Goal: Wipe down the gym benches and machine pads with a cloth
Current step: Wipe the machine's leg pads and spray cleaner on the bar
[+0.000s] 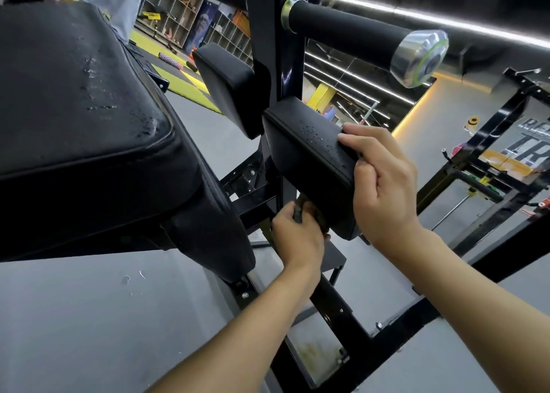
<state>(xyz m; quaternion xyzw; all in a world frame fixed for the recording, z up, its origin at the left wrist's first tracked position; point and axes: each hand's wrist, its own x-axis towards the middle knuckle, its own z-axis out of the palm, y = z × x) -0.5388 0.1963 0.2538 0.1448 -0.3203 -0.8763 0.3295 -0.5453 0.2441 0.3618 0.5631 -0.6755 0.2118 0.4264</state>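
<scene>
Cloth [298, 211], dark and bunched, mostly hidden under the near end of a small pad [309, 154], clamped in the curled fingers of the left hand [297, 234]. Just right, right hand [384, 190] wrapped round the pad's edge, fingertips on top. Droplets on the pad's face. Left, a big bench pad [83, 94], also wet, cut off by the frame. Farther, a second small pad [229, 86] and a foam roller [351, 32]. Far left, cubby shelves [178, 14], contents too blurred to name.
</scene>
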